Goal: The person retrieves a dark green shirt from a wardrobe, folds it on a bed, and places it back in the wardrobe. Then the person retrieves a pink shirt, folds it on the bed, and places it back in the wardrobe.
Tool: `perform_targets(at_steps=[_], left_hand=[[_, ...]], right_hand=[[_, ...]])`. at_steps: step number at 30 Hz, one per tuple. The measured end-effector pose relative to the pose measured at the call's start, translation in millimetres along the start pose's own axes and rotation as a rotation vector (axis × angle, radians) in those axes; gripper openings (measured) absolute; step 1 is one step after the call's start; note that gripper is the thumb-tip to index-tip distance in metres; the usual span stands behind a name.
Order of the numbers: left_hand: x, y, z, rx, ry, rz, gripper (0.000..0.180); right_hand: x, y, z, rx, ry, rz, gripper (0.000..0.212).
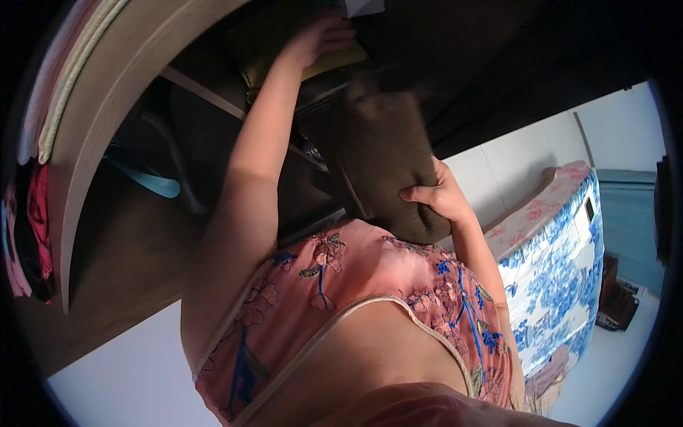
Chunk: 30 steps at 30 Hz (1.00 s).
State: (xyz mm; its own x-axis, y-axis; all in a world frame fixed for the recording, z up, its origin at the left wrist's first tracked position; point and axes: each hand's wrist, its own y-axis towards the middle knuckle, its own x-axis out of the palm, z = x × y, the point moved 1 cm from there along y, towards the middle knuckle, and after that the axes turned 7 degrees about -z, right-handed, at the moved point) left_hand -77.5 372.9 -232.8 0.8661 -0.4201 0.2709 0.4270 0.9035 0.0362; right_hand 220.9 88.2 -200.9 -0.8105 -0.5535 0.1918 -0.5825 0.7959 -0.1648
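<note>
My right hand point(447, 193) grips a folded dark brown cloth point(384, 160) by its right edge, the thumb lying on top and the other fingers hidden beneath. The cloth is held in front of my pink embroidered top, its far end slightly blurred. My left hand point(320, 41) reaches out at the top into a dark cupboard space, somewhat blurred, with its fingers stretched out. Under it lies a flat yellowish-olive piece point(338, 60), perhaps cloth. A small white item point(364, 7) shows just beyond its fingertips.
A curved-looking wooden shelf edge point(89, 135) runs along the left, with folded and hanging clothes point(39, 206) beside it. A light blue strip point(160, 185) shows in the dark interior. To the right are pale floor tiles point(523, 160) and a bed with a blue-and-white floral sheet point(558, 277).
</note>
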Motion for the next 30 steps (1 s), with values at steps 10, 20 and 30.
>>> perform_targets(at_steps=[10,20,30], left_hand=[[99,-226,-112,-0.428,0.105,0.081,0.039],[272,-280,-110,-0.471,-0.702,-0.312,0.048],[224,-241,-76,0.142,-0.863,-0.139,0.05]], right_hand=[[-2,-29,-23,-0.367,-0.56,-0.368,0.048],[-68,-137,41,-0.326,-0.156,0.12,0.03],[-103,-244,100,-0.193,-0.203,0.694,0.029]])
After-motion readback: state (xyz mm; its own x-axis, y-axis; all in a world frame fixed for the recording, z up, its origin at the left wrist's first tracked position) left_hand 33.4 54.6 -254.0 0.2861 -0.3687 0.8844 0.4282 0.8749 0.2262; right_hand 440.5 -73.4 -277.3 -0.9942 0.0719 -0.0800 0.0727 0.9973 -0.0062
